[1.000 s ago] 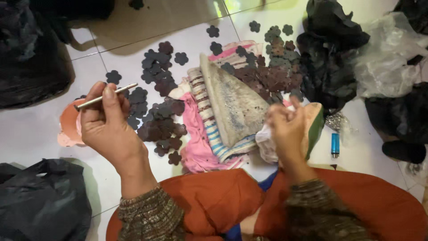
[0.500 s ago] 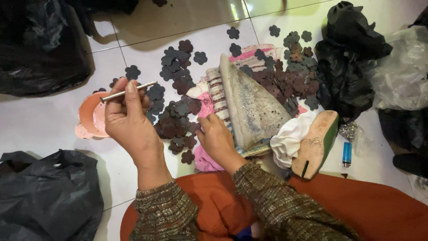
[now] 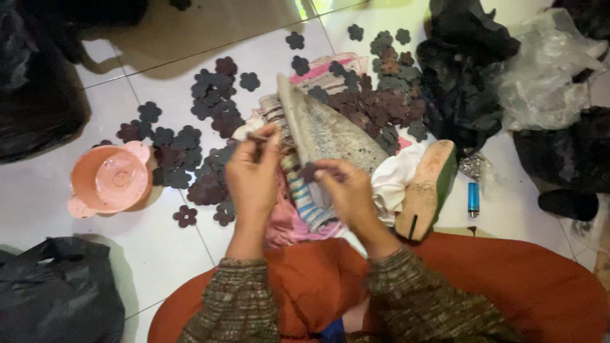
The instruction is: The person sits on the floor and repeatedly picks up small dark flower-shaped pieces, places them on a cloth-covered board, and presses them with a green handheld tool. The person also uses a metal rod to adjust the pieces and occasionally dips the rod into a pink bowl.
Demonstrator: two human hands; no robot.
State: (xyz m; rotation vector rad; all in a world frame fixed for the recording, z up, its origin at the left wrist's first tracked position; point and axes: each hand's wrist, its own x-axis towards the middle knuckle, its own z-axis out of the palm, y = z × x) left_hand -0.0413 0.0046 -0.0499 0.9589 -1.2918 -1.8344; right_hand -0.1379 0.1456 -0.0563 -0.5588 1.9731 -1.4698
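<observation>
My left hand [image 3: 253,173] pinching a thin stick [image 3: 257,136], my right hand [image 3: 343,190] holding a dark flower cutout [image 3: 309,172], more cutouts [image 3: 210,152] scattered beyond my fingers, pink bowl [image 3: 108,179] off to my left

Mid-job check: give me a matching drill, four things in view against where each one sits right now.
Things:
1. pink bowl
2. blue lighter
3. small dark flower piece
4. thin stick

Places:
A. pinched in the left hand
B. on the tile left of the flower pile
C. in the fingers of the right hand
D. on the tile right of the sandal

Pairs: 1-B, 2-D, 3-C, 4-A
</observation>
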